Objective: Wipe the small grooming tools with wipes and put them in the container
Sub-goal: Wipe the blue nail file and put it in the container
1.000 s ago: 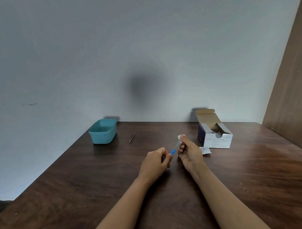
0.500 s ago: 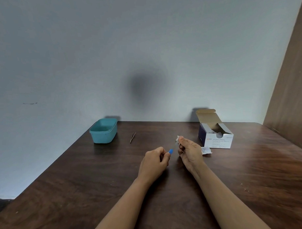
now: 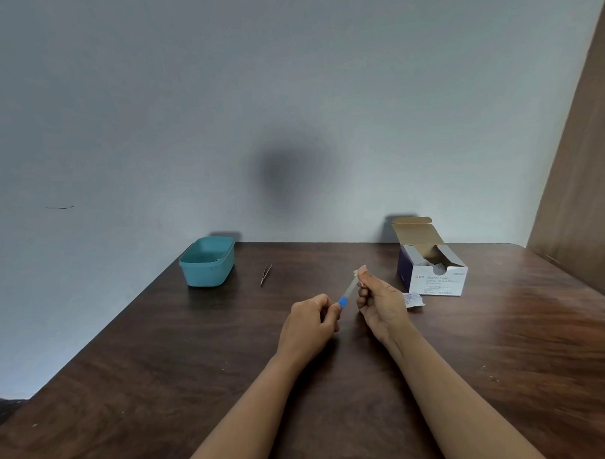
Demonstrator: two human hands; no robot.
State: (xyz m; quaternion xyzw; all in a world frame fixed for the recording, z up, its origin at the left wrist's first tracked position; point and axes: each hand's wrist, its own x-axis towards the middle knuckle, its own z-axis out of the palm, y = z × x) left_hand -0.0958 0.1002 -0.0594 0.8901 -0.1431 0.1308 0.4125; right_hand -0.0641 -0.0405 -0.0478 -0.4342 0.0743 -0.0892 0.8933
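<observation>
The fingers [image 3: 333, 307] of the left hand [image 3: 306, 324] are curled and pinch the blue end of a slim pale stick-shaped tool [image 3: 349, 290]. The tool slants up and away toward the right hand [image 3: 382, 302], whose thumb and forefinger pinch a small white wipe [image 3: 356, 273] at the tool's far tip, with the other fingers loosely curled. Both hands are over the middle of the dark, wood-grained table [image 3: 145, 368]. Just beyond the right hand a torn white sachet [image 3: 414, 299] lies flat. Behind it, near the table's far edge toward the right corner, stands a white-and-navy cardboard box of alcohol swabs [image 3: 436, 280], flap up, with pale packets showing inside. Thin metal tweezers [image 3: 265, 274] lie near the far edge left of centre, beside but apart from an open-topped teal plastic container [image 3: 207, 272] with rounded corners at the far left corner. Wide stretches of table surface lie between the hands and the left and right edges.
</observation>
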